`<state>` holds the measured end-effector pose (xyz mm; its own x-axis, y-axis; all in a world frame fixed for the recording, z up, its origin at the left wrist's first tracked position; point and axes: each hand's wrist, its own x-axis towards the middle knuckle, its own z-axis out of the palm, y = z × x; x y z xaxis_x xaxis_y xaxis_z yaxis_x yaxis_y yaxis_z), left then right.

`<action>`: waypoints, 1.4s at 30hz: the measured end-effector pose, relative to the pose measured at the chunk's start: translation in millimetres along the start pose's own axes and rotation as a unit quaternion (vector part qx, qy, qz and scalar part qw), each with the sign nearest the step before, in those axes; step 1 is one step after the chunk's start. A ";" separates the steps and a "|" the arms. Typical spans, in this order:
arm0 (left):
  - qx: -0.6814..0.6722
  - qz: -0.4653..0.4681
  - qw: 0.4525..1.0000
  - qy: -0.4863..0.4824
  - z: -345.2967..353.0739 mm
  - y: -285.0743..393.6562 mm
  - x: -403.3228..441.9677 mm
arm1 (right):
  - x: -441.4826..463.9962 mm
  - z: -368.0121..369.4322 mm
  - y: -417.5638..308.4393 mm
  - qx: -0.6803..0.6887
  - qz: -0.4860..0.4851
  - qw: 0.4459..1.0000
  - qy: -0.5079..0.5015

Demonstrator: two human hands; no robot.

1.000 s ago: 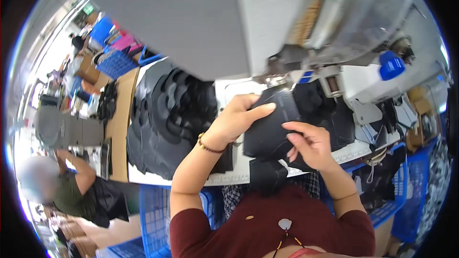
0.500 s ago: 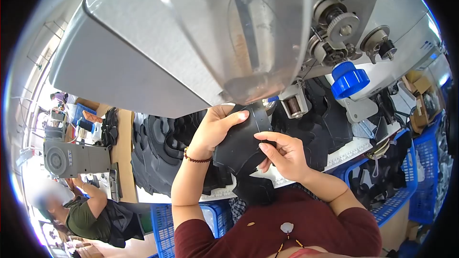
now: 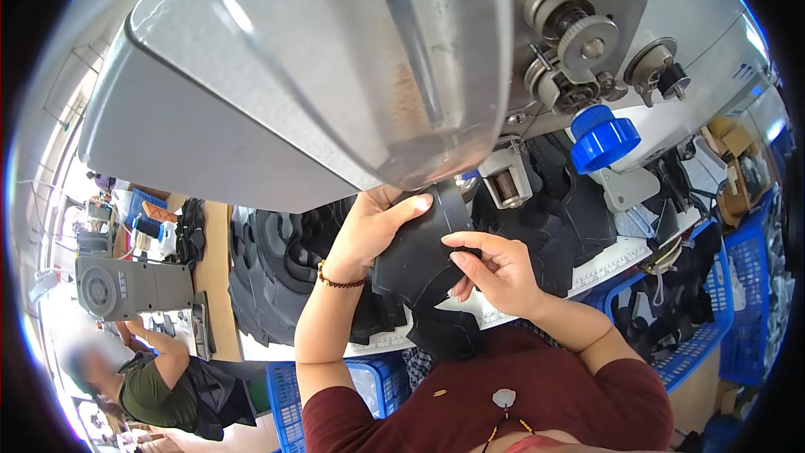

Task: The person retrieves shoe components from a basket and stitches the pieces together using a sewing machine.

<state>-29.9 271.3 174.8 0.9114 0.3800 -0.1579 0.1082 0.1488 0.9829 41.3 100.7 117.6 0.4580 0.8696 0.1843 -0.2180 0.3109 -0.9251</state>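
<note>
Left hand [image 3: 365,233] has the black piece [image 3: 411,258] thumb-pinched by the sewing machine [image 3: 251,75]; right hand's [image 3: 506,282] fingertips are bunched, can't tell on what. If that thumb slips, it could skew imo.

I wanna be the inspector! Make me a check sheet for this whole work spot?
Surface: white table with ruler marks along its edge.
Work things: flat black sheet piece in hand; big grey machine with a ridged blue knob.
Clutter: overlapping black cut pieces heaped on the table.
Grip: left hand holds the piece; right hand has fingertips at it, pinch unclear.
Cables: pale looped cord by the right blue plastic basket.
Surroundings: person in dark green shirt at left.
</note>
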 end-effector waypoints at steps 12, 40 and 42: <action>-0.067 -0.064 0.995 0.039 -7.6 -6.3 -2.6 | 9.6 3.1 -1.5 -0.001 -0.009 1.000 0.021; -0.049 0.008 0.998 0.034 0.0 -5.7 4.0 | -10.7 -428.3 -260.3 -0.051 -0.284 0.816 0.502; -0.050 0.005 0.998 0.039 2.9 -3.0 3.0 | -13.6 -435.7 -279.9 -0.104 -0.293 0.787 0.534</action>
<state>-26.3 269.4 171.6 0.8777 0.4521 -0.1585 0.0551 0.2333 0.9708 471.6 -165.2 229.4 0.9141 -0.2512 0.3184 0.3949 0.3720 -0.8400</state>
